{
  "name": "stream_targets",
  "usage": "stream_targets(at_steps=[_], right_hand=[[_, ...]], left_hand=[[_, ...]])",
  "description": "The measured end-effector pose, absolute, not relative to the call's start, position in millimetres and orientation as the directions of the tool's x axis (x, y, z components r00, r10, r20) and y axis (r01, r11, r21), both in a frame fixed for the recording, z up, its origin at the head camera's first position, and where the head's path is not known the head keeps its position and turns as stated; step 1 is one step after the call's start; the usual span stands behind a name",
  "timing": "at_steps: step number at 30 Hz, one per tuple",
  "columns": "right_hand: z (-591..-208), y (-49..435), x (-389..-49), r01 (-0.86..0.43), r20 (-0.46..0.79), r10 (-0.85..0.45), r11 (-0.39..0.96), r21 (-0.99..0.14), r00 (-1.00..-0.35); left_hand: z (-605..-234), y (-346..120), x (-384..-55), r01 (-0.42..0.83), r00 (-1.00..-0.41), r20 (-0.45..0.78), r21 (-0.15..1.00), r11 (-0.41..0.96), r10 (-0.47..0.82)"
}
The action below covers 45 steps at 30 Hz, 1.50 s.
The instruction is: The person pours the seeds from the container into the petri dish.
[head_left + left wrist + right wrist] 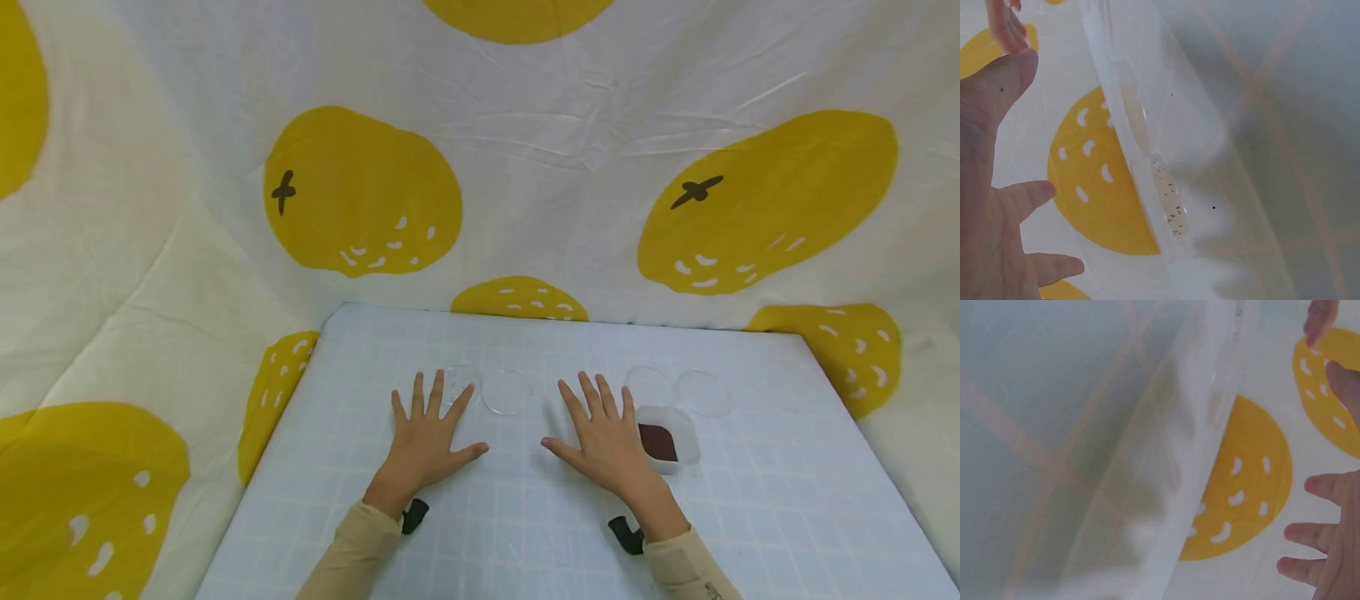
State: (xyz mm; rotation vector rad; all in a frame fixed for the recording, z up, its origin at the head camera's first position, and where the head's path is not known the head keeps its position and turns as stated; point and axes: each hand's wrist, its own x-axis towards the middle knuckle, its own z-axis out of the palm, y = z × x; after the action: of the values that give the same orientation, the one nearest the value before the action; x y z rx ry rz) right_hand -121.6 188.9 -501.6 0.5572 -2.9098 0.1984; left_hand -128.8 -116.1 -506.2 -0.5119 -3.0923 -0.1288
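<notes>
My left hand [423, 446] is spread flat with its fingers straight, nothing held. Just beyond its fingertips lies a clear round dish [463, 385]; dark specks show on that dish [1169, 203] in the left wrist view. A second clear dish [505, 392] sits to its right. My right hand [609, 442] is likewise spread wide and holds nothing. Beside it stands a small white square container [688, 437] with dark brown material [658, 443] inside, partly covered by the hand. Behind the container are two more clear round pieces, a left one [651, 386] and a right one [703, 394].
A pale table covering [510, 533] with a faint grid lies under everything. At its far edge rises a white cloth [540, 200] printed with large yellow fruit shapes, which also hangs along the left side. Dark wrist-mounted pieces show near both cuffs.
</notes>
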Motion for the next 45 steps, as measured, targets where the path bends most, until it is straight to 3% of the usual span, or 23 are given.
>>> stream_targets(at_steps=[23,45], right_hand=[[-492.6,196.0,-117.0,-0.371,0.231,-0.337,0.921,-0.12,-0.912],[-481.2,228.2,-111.0,-0.361,0.315,-0.283,0.905,-0.225,-0.906]], left_hand=[[-500.3,-115.3,-130.6,0.351,-0.936,0.074,0.136,0.926,0.344],[-490.9,-120.6,-136.4,0.408,-0.912,0.144,0.217,0.887,0.385]])
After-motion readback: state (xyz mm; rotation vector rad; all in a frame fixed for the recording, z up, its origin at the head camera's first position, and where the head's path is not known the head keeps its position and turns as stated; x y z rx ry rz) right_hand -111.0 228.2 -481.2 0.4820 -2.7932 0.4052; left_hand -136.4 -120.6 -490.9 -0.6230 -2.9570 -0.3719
